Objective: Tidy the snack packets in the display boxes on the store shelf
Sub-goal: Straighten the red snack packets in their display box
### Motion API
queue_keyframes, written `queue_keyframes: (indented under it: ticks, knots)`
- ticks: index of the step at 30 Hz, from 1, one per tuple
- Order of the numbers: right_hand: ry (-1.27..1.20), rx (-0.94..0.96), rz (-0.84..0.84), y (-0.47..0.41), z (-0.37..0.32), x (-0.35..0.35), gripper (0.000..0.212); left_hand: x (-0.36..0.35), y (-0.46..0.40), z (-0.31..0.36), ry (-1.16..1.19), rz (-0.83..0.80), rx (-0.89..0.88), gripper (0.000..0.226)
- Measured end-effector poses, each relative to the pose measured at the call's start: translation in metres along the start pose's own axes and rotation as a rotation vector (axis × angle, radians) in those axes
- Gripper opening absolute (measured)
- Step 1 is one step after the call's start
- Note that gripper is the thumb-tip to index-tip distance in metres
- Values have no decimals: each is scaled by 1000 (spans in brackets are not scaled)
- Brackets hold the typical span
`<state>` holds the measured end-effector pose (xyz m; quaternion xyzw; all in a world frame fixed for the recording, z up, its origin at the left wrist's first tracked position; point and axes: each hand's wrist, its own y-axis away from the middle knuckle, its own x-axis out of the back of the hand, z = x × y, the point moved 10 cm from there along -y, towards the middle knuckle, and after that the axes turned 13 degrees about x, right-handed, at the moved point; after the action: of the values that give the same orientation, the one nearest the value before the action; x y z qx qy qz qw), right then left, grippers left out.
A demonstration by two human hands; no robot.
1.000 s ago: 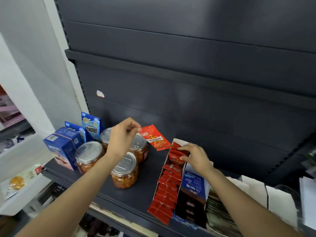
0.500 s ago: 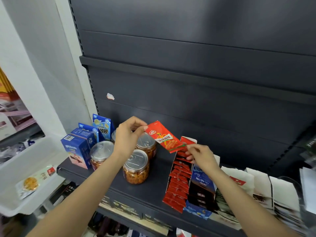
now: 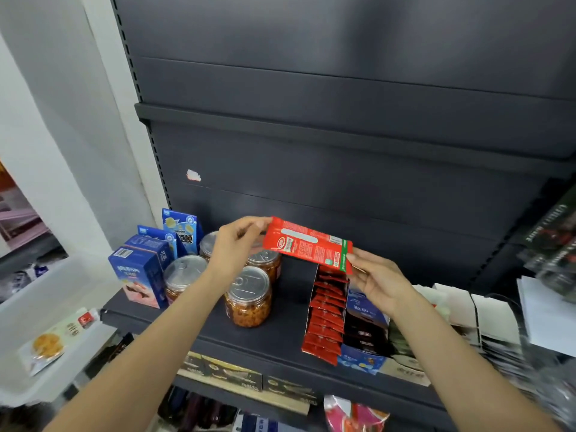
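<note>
**Operator:** Now, what changed with the red packet (image 3: pixel 307 244)?

**Guide:** A moment ago you held it in your left hand (image 3: pixel 232 244) alone, printed front toward you, while your right hand (image 3: pixel 378 280) worked at the back of the red display box (image 3: pixel 327 310). Both hands now share it. The left grip pinches its left end; the right grip pinches its green-edged right end. The packet is turned over, back panel facing you, and it hangs in the air just above the rear of the red display box.

**Operator:** What does that mean for the job?

**Guide:** Judged from its position, the packet is oriented for return to the row. It is not yet in the box.

**Operator:** Any readable writing?

**Guide:** The back panel carries an oval logo, fine print and a small barcode; none is legible. The tall blue boxes (image 3: pixel 179 227) at the shelf's left show two large Chinese characters, apparently "顿顿". The blue display box (image 3: pixel 363 332) beside the red one has lettering too blurred to read. The jars (image 3: pixel 247 296) show plain foil lids.
</note>
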<state>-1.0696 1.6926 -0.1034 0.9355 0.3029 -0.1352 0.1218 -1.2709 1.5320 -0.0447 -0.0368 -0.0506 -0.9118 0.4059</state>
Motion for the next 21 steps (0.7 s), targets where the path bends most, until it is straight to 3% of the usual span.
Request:
queue_keyframes:
  ticks: [2, 8, 18, 21]
  knots:
    - [84, 93, 21, 2, -8, 5, 21, -3, 4, -10, 50, -59, 66, 25]
    - [154, 297, 25, 10, -27, 6, 16, 1, 17, 1, -32, -57, -74, 28]
    - [325, 354, 53, 10, -35, 2, 11, 9, 18, 5, -35, -30, -64, 20]
    - [384, 333, 72, 9, -34, 3, 19, 5, 16, 1, 8, -57, -26, 35]
